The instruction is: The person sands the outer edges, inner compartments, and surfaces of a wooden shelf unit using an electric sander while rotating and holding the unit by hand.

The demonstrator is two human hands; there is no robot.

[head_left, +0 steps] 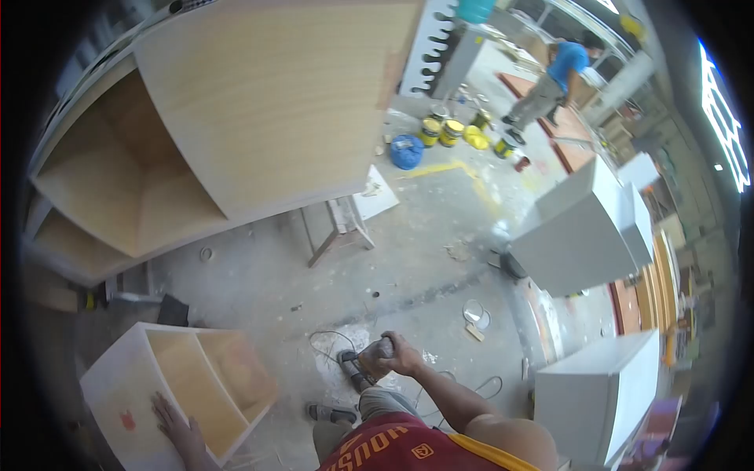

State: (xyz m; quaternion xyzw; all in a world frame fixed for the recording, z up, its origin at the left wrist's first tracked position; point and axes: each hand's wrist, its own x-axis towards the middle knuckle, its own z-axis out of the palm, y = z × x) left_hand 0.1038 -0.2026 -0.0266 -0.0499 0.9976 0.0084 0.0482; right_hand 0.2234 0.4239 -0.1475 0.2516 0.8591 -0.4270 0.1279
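Observation:
My left hand lies flat with fingers spread on the pale side panel of a small wooden cabinet. Two open compartments of that cabinet face right, and a reddish mark shows on its panel. In front of my body, my right hand is closed around a dusty, rounded grey power tool, whose exact kind I cannot make out. It is held above my sandalled foot, apart from the cabinet. A thin cord loops over the floor beside it.
A large wooden cabinet stands at upper left, near a small trestle. White cabinets stand on the right. Paint cans and a blue bundle sit farther back. A person in blue bends over reddish boards.

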